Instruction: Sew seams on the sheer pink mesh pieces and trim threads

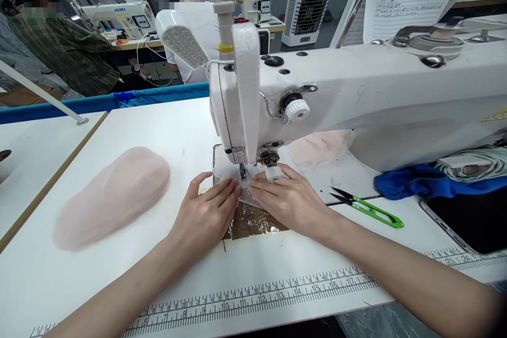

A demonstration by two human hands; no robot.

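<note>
A white sewing machine [332,84] stands in front of me, its presser foot [243,170] down between my hands. Thin, see-through fabric [246,195] lies under the foot, its shape mostly covered by my fingers. My left hand [208,208] rests on the left side of this fabric, fingers stretched out and close together. From the right, my right hand [291,198] lies on the fabric with its fingers extended toward the needle area. A pale pink sheer piece [114,198] lies flat on the table to the left. More pink fabric [320,146] sits behind the machine head.
Green thread snips [370,211] lie right of my right hand. Farther right are a blue cloth [406,182], a coiled cord [479,163] and a phone [471,219]. A printed ruler [253,298] runs along the front edge. Two people sit at machines beyond the table.
</note>
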